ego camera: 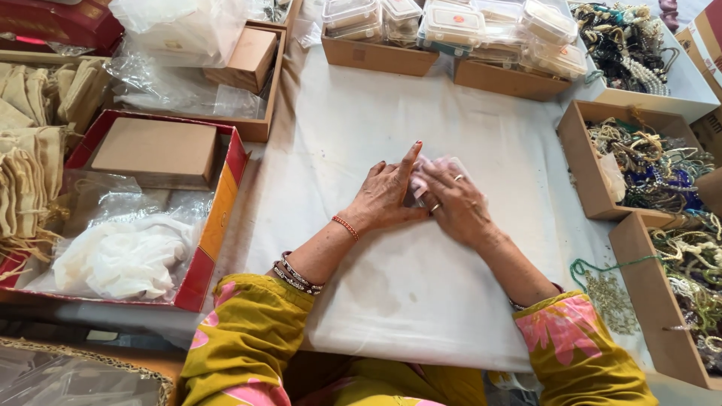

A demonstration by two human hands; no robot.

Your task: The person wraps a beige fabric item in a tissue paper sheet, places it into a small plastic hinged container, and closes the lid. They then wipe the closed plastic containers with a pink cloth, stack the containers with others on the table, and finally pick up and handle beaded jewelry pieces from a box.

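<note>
Pink tissue packet (435, 167) lay near the centre of the desk (338, 135), on a white cloth (391, 293) spread over it, and both hands pressed down on it. The left hand (386, 197) lay flat over the packet's left edge, fingers mostly extended and the forefinger pointing toward 12 o'clock. The right hand (456, 204), wearing rings, covered the packet's lower right part with fingers bent over it; whether it pinched the paper or merely pressed could not be told. The two hands touched each other above the packet.

At 9 o'clock from the hands stood a red tray (218, 218) holding a flat brown box (156, 152) and crumpled clear plastic bags (124, 252). At 12 o'clock, cardboard trays carried clear plastic cases (451, 26). At 3 o'clock, open cardboard boxes (594, 169) held tangled beaded jewellery (654, 162). Cream cloth pouches (30, 150) were stacked at the far left edge.
</note>
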